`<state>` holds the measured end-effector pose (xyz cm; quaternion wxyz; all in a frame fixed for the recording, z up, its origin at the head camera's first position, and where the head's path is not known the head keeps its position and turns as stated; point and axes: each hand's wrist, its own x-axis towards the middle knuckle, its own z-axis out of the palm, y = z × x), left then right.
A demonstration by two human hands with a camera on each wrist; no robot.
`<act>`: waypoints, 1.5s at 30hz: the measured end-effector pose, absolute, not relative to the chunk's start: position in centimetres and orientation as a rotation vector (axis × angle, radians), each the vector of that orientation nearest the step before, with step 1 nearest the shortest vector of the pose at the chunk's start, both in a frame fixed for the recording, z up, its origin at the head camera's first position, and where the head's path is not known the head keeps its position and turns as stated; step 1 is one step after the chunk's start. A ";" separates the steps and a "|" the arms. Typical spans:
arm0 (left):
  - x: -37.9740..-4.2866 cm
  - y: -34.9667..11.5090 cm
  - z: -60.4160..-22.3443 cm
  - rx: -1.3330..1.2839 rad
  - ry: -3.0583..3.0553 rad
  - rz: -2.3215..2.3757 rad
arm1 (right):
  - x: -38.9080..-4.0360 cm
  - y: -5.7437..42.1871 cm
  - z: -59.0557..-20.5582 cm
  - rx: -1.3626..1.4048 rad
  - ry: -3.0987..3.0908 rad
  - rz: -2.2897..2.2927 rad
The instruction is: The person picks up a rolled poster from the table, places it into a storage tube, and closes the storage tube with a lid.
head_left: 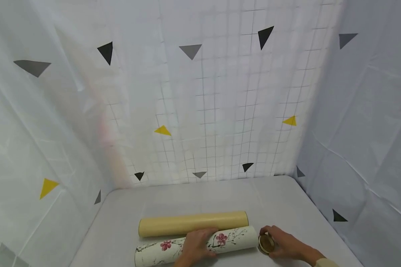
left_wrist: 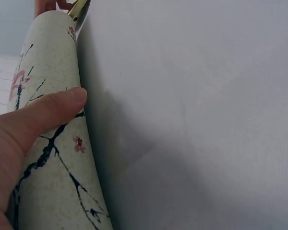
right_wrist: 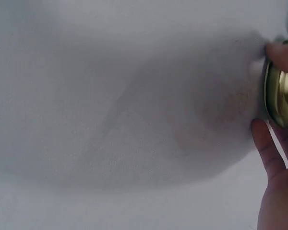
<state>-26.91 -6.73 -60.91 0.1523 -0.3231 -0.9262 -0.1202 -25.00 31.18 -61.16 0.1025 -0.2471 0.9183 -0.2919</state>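
Note:
A white cylindrical tube (head_left: 235,239) printed with dark branches and pink blossoms lies across the front of the table. My left hand (head_left: 197,245) grips it around the middle; in the left wrist view the thumb (left_wrist: 62,106) lies along its near side. Close by the tube's right end, my right hand (head_left: 287,244) holds a round gold-coloured metal lid (head_left: 266,243) by its rim, between thumb and fingers. The right wrist view shows this lid (right_wrist: 281,93) on edge, partly cut off by the frame. Whether lid and tube touch, I cannot tell.
Behind the printed tube lies a plain yellow tube (head_left: 194,223), roughly parallel to it. A pale cloth covers the table (head_left: 187,196). White sheeting (head_left: 220,111) with black, grey and yellow triangles hangs at the back and both sides.

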 end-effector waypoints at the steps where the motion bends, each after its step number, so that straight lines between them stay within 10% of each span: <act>1: -26.8 -6.7 -60.9 -0.927 -2.657 -0.346 | -25.1 31.2 -61.2 -0.763 2.716 -0.868; 28: -26.8 -6.6 -60.8 -0.933 -2.639 -0.326 | -26.7 29.6 -61.4 -0.719 2.797 -1.053; 45: -26.6 -5.6 -60.2 -0.938 -2.624 -0.357 | -26.6 25.4 -60.0 0.031 2.681 -1.386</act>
